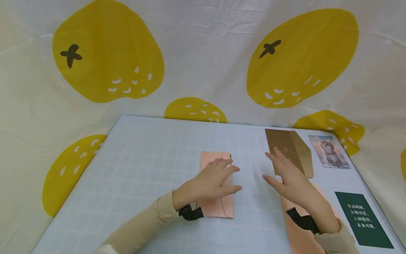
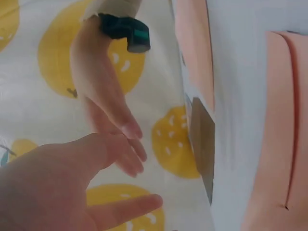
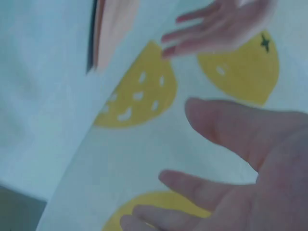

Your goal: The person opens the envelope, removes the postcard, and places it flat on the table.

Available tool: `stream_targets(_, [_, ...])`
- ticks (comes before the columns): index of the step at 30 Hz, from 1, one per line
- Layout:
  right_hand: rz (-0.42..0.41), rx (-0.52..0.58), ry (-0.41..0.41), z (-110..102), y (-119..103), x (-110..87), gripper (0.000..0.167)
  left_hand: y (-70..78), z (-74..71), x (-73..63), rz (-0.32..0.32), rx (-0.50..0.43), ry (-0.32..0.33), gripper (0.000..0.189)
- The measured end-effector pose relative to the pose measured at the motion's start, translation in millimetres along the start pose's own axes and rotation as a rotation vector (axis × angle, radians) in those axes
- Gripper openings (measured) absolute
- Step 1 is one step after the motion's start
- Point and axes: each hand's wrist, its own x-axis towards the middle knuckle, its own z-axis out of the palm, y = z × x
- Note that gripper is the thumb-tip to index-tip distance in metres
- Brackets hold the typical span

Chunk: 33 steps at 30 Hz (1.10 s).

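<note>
My left hand (image 1: 209, 181) hovers over a pink envelope (image 1: 217, 208) in the middle of the table, fingers spread and holding nothing. The envelope lies flat, with its flap line along the right side, and the hand covers part of it. To the right, my right hand (image 1: 290, 180) is raised with fingers extended, also holding nothing. Behind its fingertips lies a brown envelope (image 1: 302, 155) with a pointed flap. Beneath the right wrist is a larger peach-coloured paper piece (image 1: 296, 233), partly hidden by the forearm. Both wrist views show the two hands apart, palms bare.
A cat picture card (image 1: 331, 153) lies at the table's far right corner. Nearer, by the right edge, is a dark green card (image 1: 364, 220) with white writing. A white curtain (image 1: 203, 53) with yellow fruit prints hangs behind the pale checked table (image 1: 142, 158).
</note>
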Motion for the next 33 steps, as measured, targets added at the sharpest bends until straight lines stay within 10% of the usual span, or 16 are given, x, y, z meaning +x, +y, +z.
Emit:
stream_targets(5, [0.058, 0.073, 0.017, 23, -28, 0.9, 0.07, -28.5, 1.5, -8.7, -0.011, -0.019, 0.074, 0.053])
stream_targets(11, [0.023, 0.113, -0.003, 61, -45, 5.3, 0.076, -47.8, 15.0, -11.0, -0.052, -0.028, -0.005, 0.078])
stream_targets(20, [-0.028, 0.21, -0.214, 104, -51, 8.2, 0.091, -59.1, 30.6, -12.0, -0.097, 0.025, -0.162, 0.122])
stream_targets(33, [-0.045, 0.119, -0.32, 119, -48, 2.3, 0.088, -65.5, 43.8, -12.1, -0.09, 0.055, -0.219, 0.129])
